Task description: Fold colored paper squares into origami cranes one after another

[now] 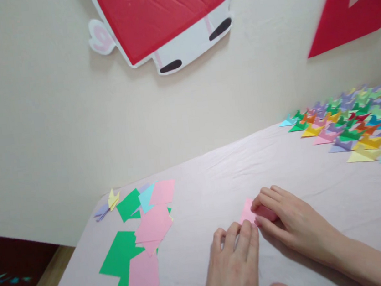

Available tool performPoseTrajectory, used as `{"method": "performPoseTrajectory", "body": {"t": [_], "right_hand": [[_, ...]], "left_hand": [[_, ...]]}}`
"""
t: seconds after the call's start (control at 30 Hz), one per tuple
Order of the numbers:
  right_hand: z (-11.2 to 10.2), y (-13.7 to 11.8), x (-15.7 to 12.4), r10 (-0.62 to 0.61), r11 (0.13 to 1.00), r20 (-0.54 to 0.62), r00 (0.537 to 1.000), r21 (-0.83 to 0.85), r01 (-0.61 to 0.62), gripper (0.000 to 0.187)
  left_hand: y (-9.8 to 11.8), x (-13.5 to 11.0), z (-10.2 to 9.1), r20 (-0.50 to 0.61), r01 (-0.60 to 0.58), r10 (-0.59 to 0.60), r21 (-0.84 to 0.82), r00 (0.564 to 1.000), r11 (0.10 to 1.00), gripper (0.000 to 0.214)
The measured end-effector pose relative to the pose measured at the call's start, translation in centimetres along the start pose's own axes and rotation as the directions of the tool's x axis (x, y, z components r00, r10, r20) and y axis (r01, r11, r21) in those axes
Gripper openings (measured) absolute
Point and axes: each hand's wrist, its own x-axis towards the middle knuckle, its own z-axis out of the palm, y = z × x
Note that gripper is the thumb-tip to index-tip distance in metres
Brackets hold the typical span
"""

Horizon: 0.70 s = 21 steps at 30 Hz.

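Pressing on 1 small pink paper (246, 211), the 2 hands meet at the near middle of the cloth-covered bench (319, 183). The left hand (233, 262) lies nearest, palm down and fingers bent, their tips pinning the paper's near edge; it grips nothing. The right hand (291, 223) comes in from the right, with fingers and thumb closed on the paper's right part, where a thicker pink fold shows between them.

The paper sits just beyond the left fingertips and left of the right ones, touching both. Its free corner points away and leftward, and its long axis appears to run from that corner toward the right hand, which covers more of it.

Well apart to the left lie loose sheets (143, 240) of green, pink and pale blue, overlapping, with small folded pieces (109, 202) beyond them. Far right, rows of folded paper figures (357, 128) in many colours crowd the bench's back edge. Behind, a red-and-white decoration (170, 21) hangs on the wall.
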Motion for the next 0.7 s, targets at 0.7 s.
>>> {"method": "performPoseTrajectory", "body": {"t": [0.7], "right_hand": [[0.36,0.06,0.27,0.066,0.997,-0.095,0.993,0.047,-0.061,0.021]], "left_hand": [[-0.03,0.18,-0.86,0.045,0.042,-0.035,-0.145,0.998,0.989,0.085]]}}
